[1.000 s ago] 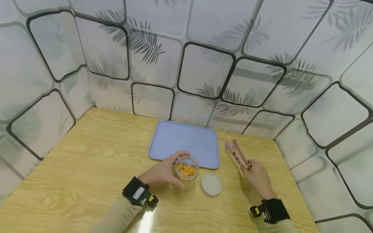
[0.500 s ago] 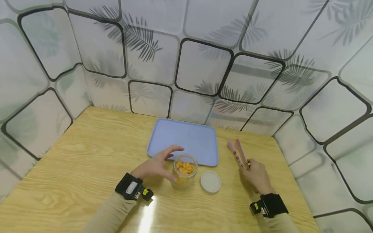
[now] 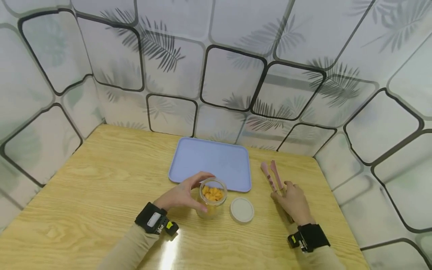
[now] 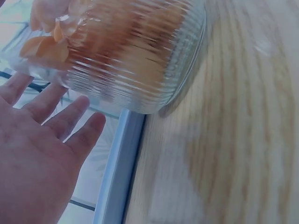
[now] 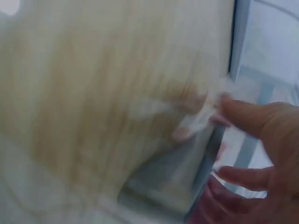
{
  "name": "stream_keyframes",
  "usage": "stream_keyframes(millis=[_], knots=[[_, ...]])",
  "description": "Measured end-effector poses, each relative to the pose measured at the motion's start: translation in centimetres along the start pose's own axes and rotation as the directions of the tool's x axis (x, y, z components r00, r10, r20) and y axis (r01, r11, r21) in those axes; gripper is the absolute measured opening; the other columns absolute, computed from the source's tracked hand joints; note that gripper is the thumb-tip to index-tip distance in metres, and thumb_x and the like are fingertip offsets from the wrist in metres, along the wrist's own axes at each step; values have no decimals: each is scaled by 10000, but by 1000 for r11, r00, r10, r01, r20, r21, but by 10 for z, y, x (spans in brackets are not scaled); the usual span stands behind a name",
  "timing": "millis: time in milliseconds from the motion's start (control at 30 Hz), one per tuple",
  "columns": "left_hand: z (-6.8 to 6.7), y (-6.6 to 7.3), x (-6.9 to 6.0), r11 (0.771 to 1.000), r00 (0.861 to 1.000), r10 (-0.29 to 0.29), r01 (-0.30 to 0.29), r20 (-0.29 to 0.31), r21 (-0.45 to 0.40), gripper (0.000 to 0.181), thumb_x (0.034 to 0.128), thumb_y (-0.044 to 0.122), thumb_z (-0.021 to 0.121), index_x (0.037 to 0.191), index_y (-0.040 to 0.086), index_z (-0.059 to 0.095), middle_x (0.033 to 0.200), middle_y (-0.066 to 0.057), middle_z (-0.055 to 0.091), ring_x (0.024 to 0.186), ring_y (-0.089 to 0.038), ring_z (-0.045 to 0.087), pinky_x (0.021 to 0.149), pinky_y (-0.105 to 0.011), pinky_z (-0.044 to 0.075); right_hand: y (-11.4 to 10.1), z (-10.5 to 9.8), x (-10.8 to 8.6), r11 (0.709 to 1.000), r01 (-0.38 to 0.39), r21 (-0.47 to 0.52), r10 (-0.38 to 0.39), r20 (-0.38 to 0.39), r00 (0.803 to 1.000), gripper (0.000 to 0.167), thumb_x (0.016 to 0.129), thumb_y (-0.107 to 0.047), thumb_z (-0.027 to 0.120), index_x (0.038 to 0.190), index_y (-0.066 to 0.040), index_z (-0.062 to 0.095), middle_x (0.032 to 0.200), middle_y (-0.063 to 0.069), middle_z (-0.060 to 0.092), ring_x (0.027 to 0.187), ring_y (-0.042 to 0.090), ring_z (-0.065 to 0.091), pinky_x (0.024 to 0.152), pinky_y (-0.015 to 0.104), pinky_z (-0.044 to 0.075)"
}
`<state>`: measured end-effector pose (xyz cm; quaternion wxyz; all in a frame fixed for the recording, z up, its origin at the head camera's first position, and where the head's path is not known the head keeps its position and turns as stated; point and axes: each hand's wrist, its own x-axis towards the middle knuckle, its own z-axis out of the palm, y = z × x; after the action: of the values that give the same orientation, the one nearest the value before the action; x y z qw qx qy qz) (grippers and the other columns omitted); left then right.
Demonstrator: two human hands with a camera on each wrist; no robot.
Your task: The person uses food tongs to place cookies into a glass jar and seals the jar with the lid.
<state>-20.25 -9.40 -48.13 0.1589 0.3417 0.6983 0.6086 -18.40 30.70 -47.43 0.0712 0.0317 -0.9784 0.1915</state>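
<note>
A clear ribbed glass jar (image 3: pixel 212 205) without a lid stands on the table, partly filled with curved orange pieces (image 3: pixel 212 194). My left hand (image 3: pixel 182 193) curves loosely about its left side, thumb in front and index finger behind the rim. In the left wrist view the fingers (image 4: pixel 83 135) are nearly straight beside the glass (image 4: pixel 140 56). My right hand (image 3: pixel 295 200) holds pink-tipped tongs (image 3: pixel 272 178) between thumb and fingers; the tips spread apart and point away from me. The right wrist view is blurred, with the tongs' grey metal handle (image 5: pixel 163 182) under the fingers.
A round whitish lid (image 3: pixel 242 210) lies flat just right of the jar. Behind the jar is a blue tray (image 3: pixel 212 157), near the back edge of the wooden table (image 3: pixel 111 180). Patterned curtains (image 3: pixel 175 75) enclose the back and both sides.
My left hand loosened from the jar and moved off to the left, then came back round it. The right hand's grip on the tongs has shifted slightly, with the fingers more spread.
</note>
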Motion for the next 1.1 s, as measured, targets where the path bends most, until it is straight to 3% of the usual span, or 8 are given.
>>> stream_keyframes(millis=[133, 267, 433, 567, 700, 833, 967, 1100], knots=[[1, -1, 0, 1000, 1000, 17, -17, -1, -9, 1003, 695, 297, 953, 1519, 131, 405, 1516, -57, 489, 1431, -382, 406, 1194, -627, 251, -25, 11, -12, 967, 253, 6, -248, -187, 951, 513, 876, -213, 805, 1230, 112, 625, 1251, 341, 574, 1014, 468, 585, 772, 571, 526], [4, -2, 3, 998, 999, 44, -45, -26, -38, 979, 717, 296, 941, 1526, 202, 398, 1568, -71, 444, 1451, -301, 395, 1203, -641, 217, -58, 15, -25, 907, 420, 44, -410, -142, 901, 527, 858, -275, 821, 1255, 22, 644, 1332, 197, 574, 1104, 366, 584, 860, 553, 525], [9, -3, 7, 991, 995, 98, -100, -34, -88, 938, 756, 265, 921, 1523, 154, 392, 1530, -132, 484, 1427, -299, 435, 1191, -603, 272, -88, 19, -38, 922, 386, 33, -388, 98, 917, 679, 828, -534, 795, 1343, -122, 632, 1269, 94, 595, 1096, 279, 595, 733, 417, 554], [14, -5, 7, 989, 996, 84, -87, -26, -123, 907, 773, 212, 909, 1519, 152, 397, 1490, -119, 529, 1422, -323, 448, 1187, -508, 319, -98, 28, -39, 946, 320, 46, -322, 222, 920, 724, 799, -504, 813, 1392, -150, 597, 1316, 118, 559, 1090, 282, 558, 668, 373, 524], [18, -6, 8, 989, 996, 81, -85, -40, -119, 877, 784, 186, 895, 1512, 133, 408, 1454, -102, 559, 1390, -317, 477, 1177, -448, 324, -102, 30, -34, 942, 327, 68, -334, 217, 917, 700, 803, -382, 800, 1408, -106, 581, 1320, 132, 581, 1067, 281, 559, 716, 380, 515], [22, -8, 10, 987, 993, 113, -117, -41, -108, 816, 802, 137, 868, 1485, 94, 423, 1407, -131, 584, 1337, -279, 516, 1168, -373, 346, -108, 17, -25, 928, 350, 129, -365, 115, 924, 676, 821, -298, 770, 1429, -86, 562, 1320, 145, 602, 1043, 266, 583, 725, 331, 512], [24, -10, 11, 985, 991, 125, -130, -52, -118, 779, 796, 85, 855, 1457, 80, 443, 1377, -158, 595, 1305, -254, 538, 1148, -305, 370, -123, -8, -19, 866, 434, 249, -445, -12, 895, 652, 846, -189, 747, 1455, -98, 531, 1322, 154, 588, 1032, 256, 586, 679, 297, 519], [25, -9, 7, 988, 994, 96, -102, -54, -116, 775, 804, 102, 852, 1459, 95, 439, 1384, -129, 589, 1306, -247, 535, 1130, -306, 399, -147, -24, -15, 762, 564, 318, -585, -35, 810, 661, 855, -133, 732, 1475, -115, 505, 1419, 142, 530, 1190, 290, 559, 774, 372, 559]])
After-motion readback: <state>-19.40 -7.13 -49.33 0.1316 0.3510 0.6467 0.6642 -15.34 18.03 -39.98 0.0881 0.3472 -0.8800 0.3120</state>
